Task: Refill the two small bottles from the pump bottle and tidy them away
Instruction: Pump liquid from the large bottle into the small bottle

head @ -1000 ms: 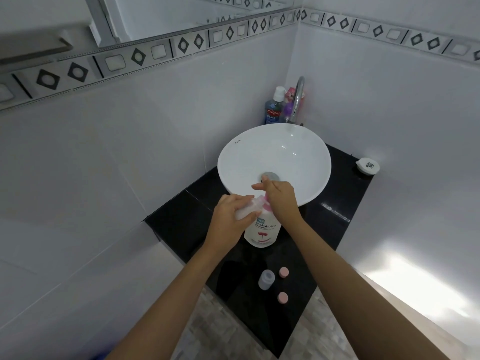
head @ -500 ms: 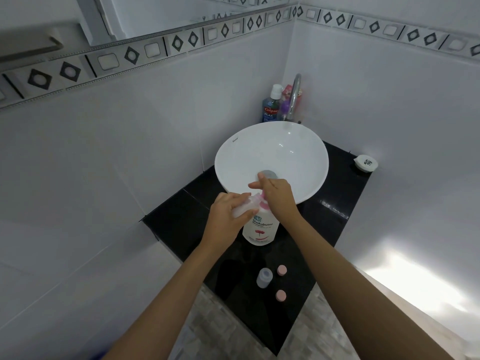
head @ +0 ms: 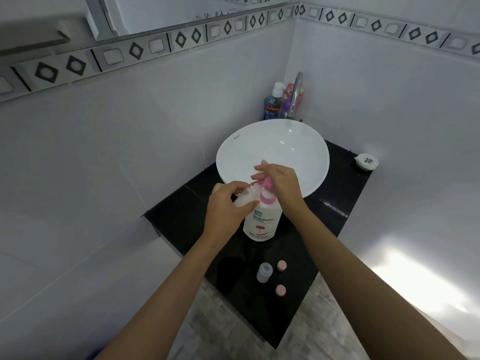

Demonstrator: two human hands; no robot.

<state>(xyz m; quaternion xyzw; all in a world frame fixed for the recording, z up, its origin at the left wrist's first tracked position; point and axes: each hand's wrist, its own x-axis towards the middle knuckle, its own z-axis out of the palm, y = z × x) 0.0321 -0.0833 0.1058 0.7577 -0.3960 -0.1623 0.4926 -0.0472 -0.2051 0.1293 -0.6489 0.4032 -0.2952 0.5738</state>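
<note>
The left hand (head: 225, 206) has its grip curled round a small clear bottle (head: 245, 197), tilted with its mouth toward the pink pump head (head: 346, 183) of the pump bottle (head: 262, 220). The right hand (head: 281, 181) rests on top of that pump head, fingers fairly straight and pressing rather than clenched; its fingertips reach out over the near rim of the basin.

The pump bottle stands upright on the black surface (head: 181, 219), just in front of the white basin (head: 272, 149) and touching or nearly touching its near edge. Both forearms cross the near part of the surface and cover much of it.

Nearer the camera, between the two arms, stands the second small bottle (head: 264, 272), uncapped and upright. Just to its right lies one pink cap (head: 281, 265), and a second pink cap (head: 280, 290) lies a little nearer still.

At the far side of the basin rises a curved metal tap (head: 296, 94), with a blue mouthwash bottle (head: 272, 106) to its left in the corner and some pink packaging behind it, too hidden to identify. At the far right corner of the surface sits a small white round container (head: 366, 161), well apart from the hands.
</note>
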